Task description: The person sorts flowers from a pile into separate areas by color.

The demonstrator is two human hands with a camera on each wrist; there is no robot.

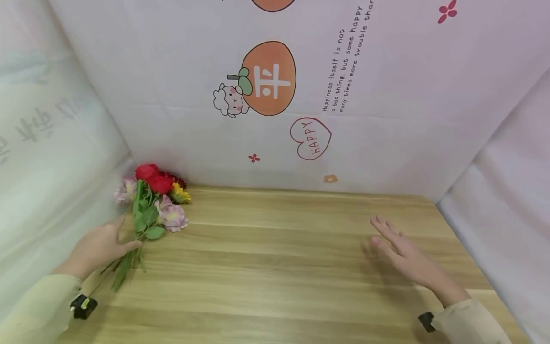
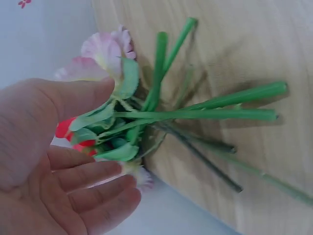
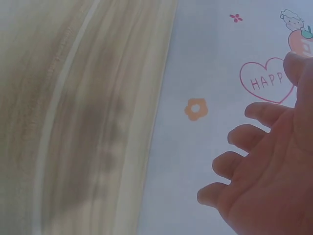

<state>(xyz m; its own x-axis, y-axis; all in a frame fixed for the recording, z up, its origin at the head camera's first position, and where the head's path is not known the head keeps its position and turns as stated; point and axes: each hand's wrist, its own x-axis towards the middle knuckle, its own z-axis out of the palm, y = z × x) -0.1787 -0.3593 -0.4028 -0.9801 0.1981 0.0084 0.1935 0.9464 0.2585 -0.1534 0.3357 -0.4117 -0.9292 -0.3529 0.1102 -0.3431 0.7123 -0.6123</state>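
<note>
In the head view, the flowers (image 1: pixel 148 216) are lying at the left of the table (image 1: pixel 275 267), just beside the cloth (image 1: pixel 64 157). They are being reached for by the left hand (image 1: pixel 100 244), and its thumb is being held over the stems (image 1: pixel 124 272). The right hand (image 1: pixel 408 258) is being held above the table, well apart from them.

In the left wrist view, the thumb is being held wide of the bent fingers, and nothing is being pinched; whether the stems are being touched cannot be told. Since the stems are pointing many ways, all are probably best being gathered below the leaves (image 2: pixel 128 152), with no petals (image 2: pixel 100 49) being squashed.

In the right wrist view, the fingers are being held slightly spread, with nothing being gripped.
</note>
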